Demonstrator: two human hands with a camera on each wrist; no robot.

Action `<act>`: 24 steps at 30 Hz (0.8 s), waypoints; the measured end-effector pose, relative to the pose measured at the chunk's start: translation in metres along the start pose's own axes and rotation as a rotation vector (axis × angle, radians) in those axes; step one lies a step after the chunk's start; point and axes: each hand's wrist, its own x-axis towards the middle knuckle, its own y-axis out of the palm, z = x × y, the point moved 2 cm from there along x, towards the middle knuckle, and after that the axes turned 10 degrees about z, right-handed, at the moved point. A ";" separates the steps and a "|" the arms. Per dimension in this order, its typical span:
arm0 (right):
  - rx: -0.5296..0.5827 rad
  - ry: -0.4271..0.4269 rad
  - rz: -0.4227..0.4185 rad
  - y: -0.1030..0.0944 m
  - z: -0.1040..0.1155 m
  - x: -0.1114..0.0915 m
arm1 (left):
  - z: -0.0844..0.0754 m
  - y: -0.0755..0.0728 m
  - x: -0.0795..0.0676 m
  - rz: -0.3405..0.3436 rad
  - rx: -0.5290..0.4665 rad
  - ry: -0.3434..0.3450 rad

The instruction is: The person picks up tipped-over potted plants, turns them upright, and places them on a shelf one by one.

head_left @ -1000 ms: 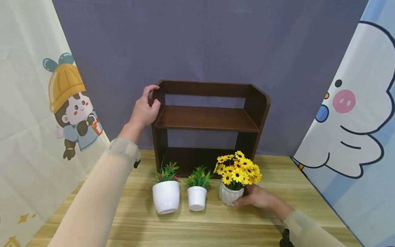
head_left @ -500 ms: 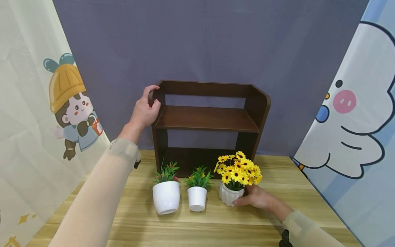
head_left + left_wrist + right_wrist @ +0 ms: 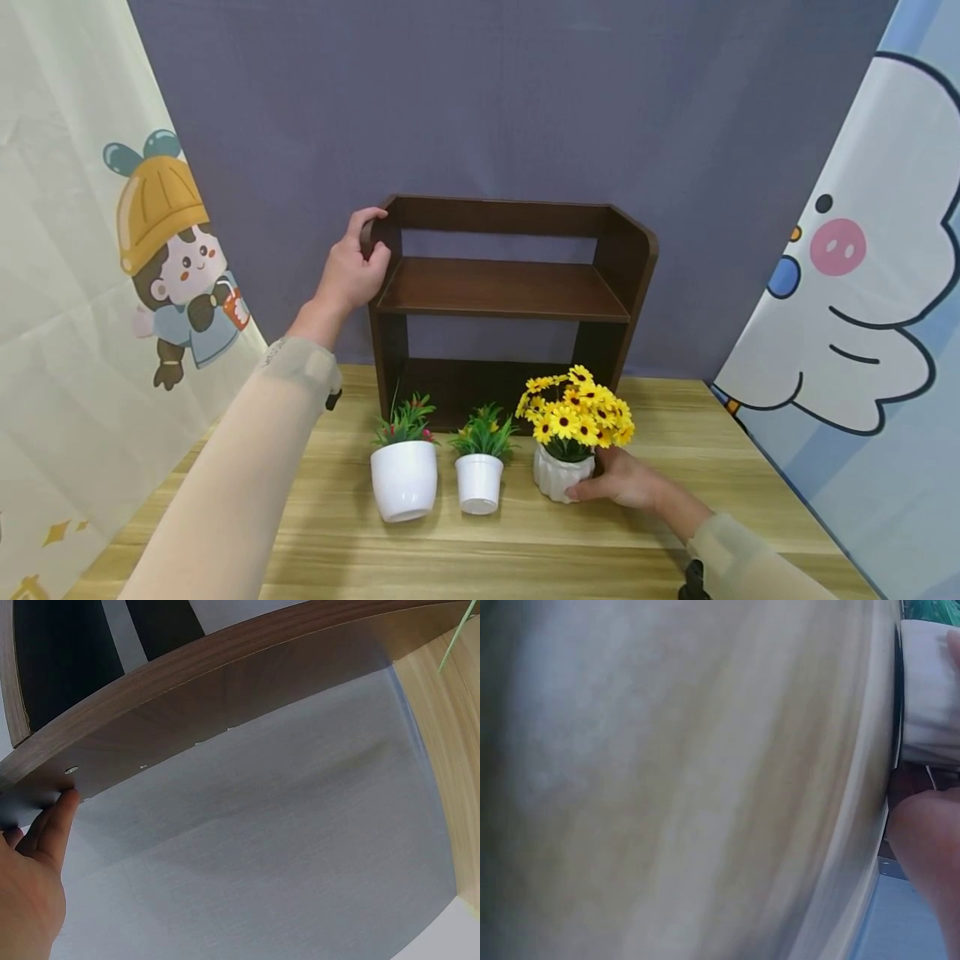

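My left hand (image 3: 351, 268) grips the upper left side panel of a dark brown two-tier wooden shelf (image 3: 502, 287). In the left wrist view, its fingers (image 3: 56, 829) press on the outer face of that panel (image 3: 225, 697). Low in front of the shelf's right end, my right hand (image 3: 628, 478) holds a white ribbed flowerpot (image 3: 557, 477) from its right side, thumb across the front near the base. Bright yellow daisy-like flowers (image 3: 577, 417) fill this pot and hide part of the fingers. The right wrist view catches the pot (image 3: 934, 697) only at its edge.
Left of the flowerpot stand a small white pot (image 3: 478, 483) with a green plant and a larger white pot (image 3: 403, 482) with green leaves and red blooms. All are on a wood-grain table (image 3: 420, 567). A grey-blue cloth (image 3: 510, 100) hangs behind the shelf.
The yellow flowers have swayed slightly left, and their pot has shifted a very little in my right hand. My left hand and the shelf have kept their place.
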 end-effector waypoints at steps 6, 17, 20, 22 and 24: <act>0.029 -0.029 -0.053 -0.002 0.000 0.000 | 0.001 0.001 0.001 -0.001 0.001 -0.004; 0.061 -0.058 -0.170 -0.010 0.013 -0.012 | 0.000 0.000 0.002 -0.006 -0.008 0.002; 0.097 -0.063 -0.178 -0.010 0.020 -0.015 | 0.001 0.000 0.002 -0.008 -0.007 0.001; 0.118 -0.058 -0.191 -0.009 0.024 -0.017 | 0.001 0.000 0.002 -0.011 -0.004 0.002; 0.133 -0.053 -0.199 -0.008 0.028 -0.019 | 0.001 0.000 0.001 -0.016 -0.001 0.005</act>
